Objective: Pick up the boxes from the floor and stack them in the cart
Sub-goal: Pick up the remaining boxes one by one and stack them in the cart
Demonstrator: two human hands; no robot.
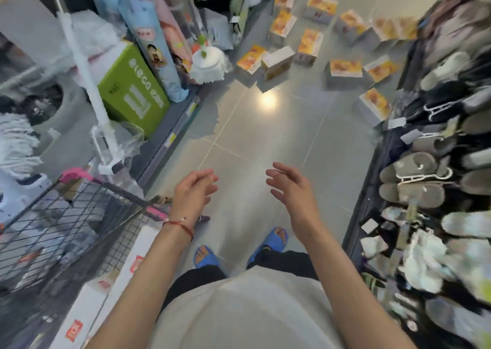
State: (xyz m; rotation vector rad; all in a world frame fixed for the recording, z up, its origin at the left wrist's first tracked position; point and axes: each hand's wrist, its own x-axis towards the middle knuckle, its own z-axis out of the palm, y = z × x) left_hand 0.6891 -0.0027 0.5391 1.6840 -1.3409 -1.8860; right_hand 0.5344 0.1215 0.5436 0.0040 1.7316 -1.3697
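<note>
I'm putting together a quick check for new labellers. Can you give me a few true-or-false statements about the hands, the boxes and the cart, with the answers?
1. The left hand and the right hand both hold nothing. True.
2. The boxes sit in one neat pile on the floor. False: they lie scattered singly across the floor ahead of the person.
3. The cart is on the person's right. False: it is on the person's left, beside the left forearm.
4. A red bracelet is on the left wrist. True.
</note>
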